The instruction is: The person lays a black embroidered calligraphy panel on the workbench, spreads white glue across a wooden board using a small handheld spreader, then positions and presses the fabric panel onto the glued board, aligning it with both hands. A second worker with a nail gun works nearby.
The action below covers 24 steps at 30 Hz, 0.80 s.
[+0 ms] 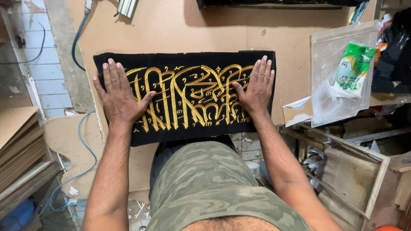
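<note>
The black cloth panel (188, 124) with gold embroidered lettering lies flat on the brown work board (171, 30), directly in front of the person, and its long axis runs from 9 o'clock to 3 o'clock across the view. Both hands rest on top of it, palms down, with nothing pinched between the fingers. The left hand (120, 96) is on the 9 o'clock end, with its fingers spread a little and pointing toward 12 o'clock, and its thumb stretched toward the middle of the cloth. The right hand (257, 87) is on the 3 o'clock end, with fingers closer together, also pointing toward 12 o'clock, and the fingertips reach almost to the far edge of the cloth. The two hands are well apart, and the gold lettering fills the space between them. Neither hand is nearer than the other, since each one already touches its own end. The near long edge of the cloth hangs a little over the board edge, at 6 o'clock, just above the camouflage shorts (214, 184). A clear plastic bag (338, 85) with a green packet inside lies at 3 o'clock, well apart from the cloth.
</note>
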### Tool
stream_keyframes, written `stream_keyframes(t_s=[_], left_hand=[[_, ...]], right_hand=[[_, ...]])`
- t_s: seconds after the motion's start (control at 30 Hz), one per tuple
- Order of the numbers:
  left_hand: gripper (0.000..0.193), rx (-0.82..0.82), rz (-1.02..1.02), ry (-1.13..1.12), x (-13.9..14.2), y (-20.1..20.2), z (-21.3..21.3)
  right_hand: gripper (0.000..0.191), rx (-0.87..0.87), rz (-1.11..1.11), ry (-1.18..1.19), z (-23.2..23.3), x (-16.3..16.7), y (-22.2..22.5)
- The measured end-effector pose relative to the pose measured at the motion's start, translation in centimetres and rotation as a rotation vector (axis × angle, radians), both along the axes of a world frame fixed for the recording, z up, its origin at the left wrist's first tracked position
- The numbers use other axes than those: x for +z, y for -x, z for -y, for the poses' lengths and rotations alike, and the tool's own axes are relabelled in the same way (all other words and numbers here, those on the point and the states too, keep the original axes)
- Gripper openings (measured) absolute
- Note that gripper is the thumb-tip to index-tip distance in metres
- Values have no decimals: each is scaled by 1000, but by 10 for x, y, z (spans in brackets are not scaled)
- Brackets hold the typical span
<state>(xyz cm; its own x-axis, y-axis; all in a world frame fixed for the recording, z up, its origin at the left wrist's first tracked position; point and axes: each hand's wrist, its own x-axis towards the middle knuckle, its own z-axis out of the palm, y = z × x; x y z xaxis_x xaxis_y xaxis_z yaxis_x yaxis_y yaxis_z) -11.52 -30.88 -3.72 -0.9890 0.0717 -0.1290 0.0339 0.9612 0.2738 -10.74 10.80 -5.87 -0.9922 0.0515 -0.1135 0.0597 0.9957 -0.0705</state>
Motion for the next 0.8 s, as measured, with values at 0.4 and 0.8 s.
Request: stream_keyframes(t_s=[0.4,0.8], left_hand=[[116,16,38,-21,8,-7,-15],[120,-6,18,-38,9,-10,-11]], right_hand=[[119,747,98,208,208,7,-4],[115,9,-125,163,-42,-9,-54]])
